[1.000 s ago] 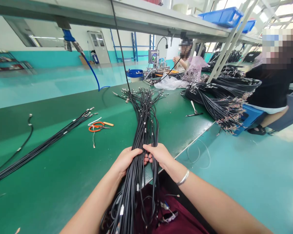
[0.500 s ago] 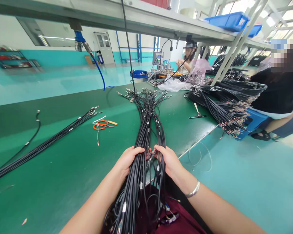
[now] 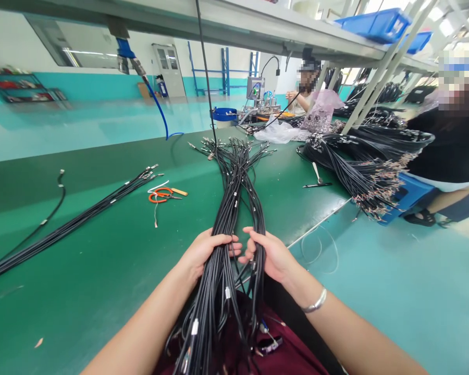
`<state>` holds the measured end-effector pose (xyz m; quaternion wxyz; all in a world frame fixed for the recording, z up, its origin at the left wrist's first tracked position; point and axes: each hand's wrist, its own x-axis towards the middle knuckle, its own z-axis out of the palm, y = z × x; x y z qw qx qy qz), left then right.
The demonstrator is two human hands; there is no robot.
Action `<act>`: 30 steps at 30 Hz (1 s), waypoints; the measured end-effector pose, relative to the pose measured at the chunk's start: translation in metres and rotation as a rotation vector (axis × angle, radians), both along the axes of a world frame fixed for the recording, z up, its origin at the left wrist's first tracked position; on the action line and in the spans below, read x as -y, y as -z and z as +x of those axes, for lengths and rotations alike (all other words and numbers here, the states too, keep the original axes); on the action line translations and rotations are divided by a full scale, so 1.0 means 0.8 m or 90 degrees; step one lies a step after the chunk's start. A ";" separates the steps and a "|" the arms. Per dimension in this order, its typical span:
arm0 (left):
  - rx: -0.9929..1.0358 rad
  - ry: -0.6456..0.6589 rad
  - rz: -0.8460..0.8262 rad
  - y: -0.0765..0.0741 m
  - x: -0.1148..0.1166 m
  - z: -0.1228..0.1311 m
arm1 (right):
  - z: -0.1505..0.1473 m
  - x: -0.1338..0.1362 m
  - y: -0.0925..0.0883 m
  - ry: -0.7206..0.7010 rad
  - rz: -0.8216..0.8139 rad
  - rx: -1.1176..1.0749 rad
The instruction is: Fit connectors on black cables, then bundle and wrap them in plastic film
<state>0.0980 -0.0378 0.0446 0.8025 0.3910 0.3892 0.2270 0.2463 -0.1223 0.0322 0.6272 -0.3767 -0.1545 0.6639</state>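
Note:
A thick bundle of black cables (image 3: 234, 192) with metal end fittings runs from my lap up the green table (image 3: 101, 271). My left hand (image 3: 203, 252) is closed around the left part of the bundle near the table's front edge. Beside it, my right hand (image 3: 268, 255) grips a few cables on the right side, fingers curled over them. The two hands almost touch. The cables' lower ends hang loose over my dark red lap.
A second, thinner bundle of black cables (image 3: 74, 224) lies at the left, with orange-handled pliers (image 3: 162, 196) beside it. A big cable heap (image 3: 359, 161) and a cutter (image 3: 316, 179) lie at the right. Two other people work further along the table.
My hands have shifted slightly up the bundle, and my right hand has separated a few cables off to the right. The view has tilted a little.

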 end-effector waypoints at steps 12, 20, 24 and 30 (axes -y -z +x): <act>0.049 0.011 -0.040 -0.010 -0.031 -0.021 | 0.130 0.013 -0.043 -0.086 -0.072 -0.019; 0.057 0.030 -0.047 -0.010 -0.047 -0.035 | 0.163 0.004 -0.062 -0.049 -0.028 -0.113; 0.062 0.039 -0.036 -0.016 -0.050 -0.042 | 0.218 0.014 -0.072 -0.007 -0.043 -0.099; 0.047 0.043 -0.009 -0.012 -0.040 -0.036 | 0.218 0.018 -0.074 -0.045 -0.029 0.030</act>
